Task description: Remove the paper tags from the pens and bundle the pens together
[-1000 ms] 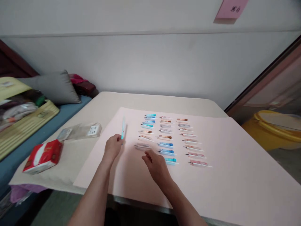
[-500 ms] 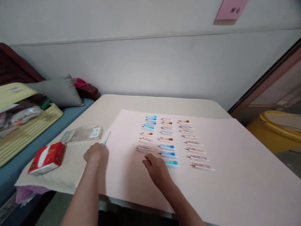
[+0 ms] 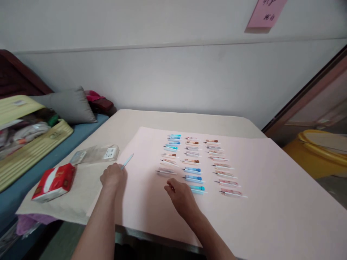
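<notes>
Carried leftward by the left hand [image 3: 112, 175], the pale pen [image 3: 127, 161] had moved from over the open part of the sheet [image 3: 260, 173] to near its left edge, and it had gone from nearly upright to a slant, while the right hand [image 3: 178, 192] had barely shifted. The left hand was closed on the pen's near end, leaving the far end sticking out up and to the right; that grip probably kept most of the length free of the fingers. It stood near the clear pack [image 3: 96, 154], apart from the red pack [image 3: 54, 181]. The right hand lay just below the middle column, its fingers bent in and the thumb close to them; I could not tell whether anything small sat between them. Its wrist side was beside the teal pen [image 3: 197, 188], partly covering it, though contact was unclear. Up the sheet, the other pens [image 3: 192, 177] lay flat in three columns, dark tips pointing left; the spacing seemed meant to keep each one separate and easy to see. Blue ones lay near others of their colour in places, perhaps loosely grouped. Plain and pale, the sheet on the bench [image 3: 184, 118] likely served to make slim things stand out.
</notes>
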`<state>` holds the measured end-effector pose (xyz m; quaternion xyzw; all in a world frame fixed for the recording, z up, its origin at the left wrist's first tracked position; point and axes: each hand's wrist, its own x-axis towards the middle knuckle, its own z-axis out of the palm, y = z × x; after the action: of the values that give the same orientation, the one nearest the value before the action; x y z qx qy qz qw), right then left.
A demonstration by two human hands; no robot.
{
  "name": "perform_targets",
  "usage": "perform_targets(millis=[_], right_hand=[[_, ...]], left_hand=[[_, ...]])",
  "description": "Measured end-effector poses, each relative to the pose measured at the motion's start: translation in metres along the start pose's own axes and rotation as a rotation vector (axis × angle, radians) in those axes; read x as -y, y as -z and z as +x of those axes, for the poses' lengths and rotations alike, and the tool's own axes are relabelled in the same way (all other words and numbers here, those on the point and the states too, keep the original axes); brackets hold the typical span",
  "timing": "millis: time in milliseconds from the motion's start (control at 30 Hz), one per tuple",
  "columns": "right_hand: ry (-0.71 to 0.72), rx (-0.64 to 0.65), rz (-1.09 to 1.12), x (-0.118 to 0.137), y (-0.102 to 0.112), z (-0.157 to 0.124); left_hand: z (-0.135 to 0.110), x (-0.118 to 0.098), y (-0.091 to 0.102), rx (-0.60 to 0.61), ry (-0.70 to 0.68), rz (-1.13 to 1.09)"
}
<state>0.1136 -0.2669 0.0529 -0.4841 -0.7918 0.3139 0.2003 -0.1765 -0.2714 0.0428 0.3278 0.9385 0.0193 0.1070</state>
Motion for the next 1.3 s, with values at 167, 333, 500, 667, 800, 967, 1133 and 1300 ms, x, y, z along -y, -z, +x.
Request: perform_targets(millis=[167,333,500,667,800,967,1133,1300], right_hand=[[-0.004,0.015,-0.021,0.001,0.000,0.000],[-0.001,0.006,-0.026,0.000,0.001,0.000],[0.010,-0.002,-0.031,0.000,0.000,-0.001],[0.002,0.018,-0.032,0.001,0.000,0.000],[0.008,0.018,-0.036,0.002,-0.001,-0.001],[0.001,0.021,-0.028,0.002,-0.001,-0.001],[-0.004,0.035,-0.021,0.001,-0.002,0.000],[-0.005,0.036,-0.035,0.000,-0.003,-0.001]], left_hand=[[-0.002,-0.003,0.002,0.021,-0.034,0.001],[-0.006,-0.010,0.001,0.009,-0.038,0.009],[-0.006,-0.007,0.003,0.033,0.015,0.010],[-0.004,0.007,0.005,0.063,0.086,0.010],[-0.002,0.009,0.000,0.036,0.062,-0.004],[0.004,0.009,-0.004,0.049,0.095,-0.017],[0.000,0.008,-0.001,0.039,0.086,-0.017],[-0.005,0.002,0.005,0.041,0.084,-0.014]])
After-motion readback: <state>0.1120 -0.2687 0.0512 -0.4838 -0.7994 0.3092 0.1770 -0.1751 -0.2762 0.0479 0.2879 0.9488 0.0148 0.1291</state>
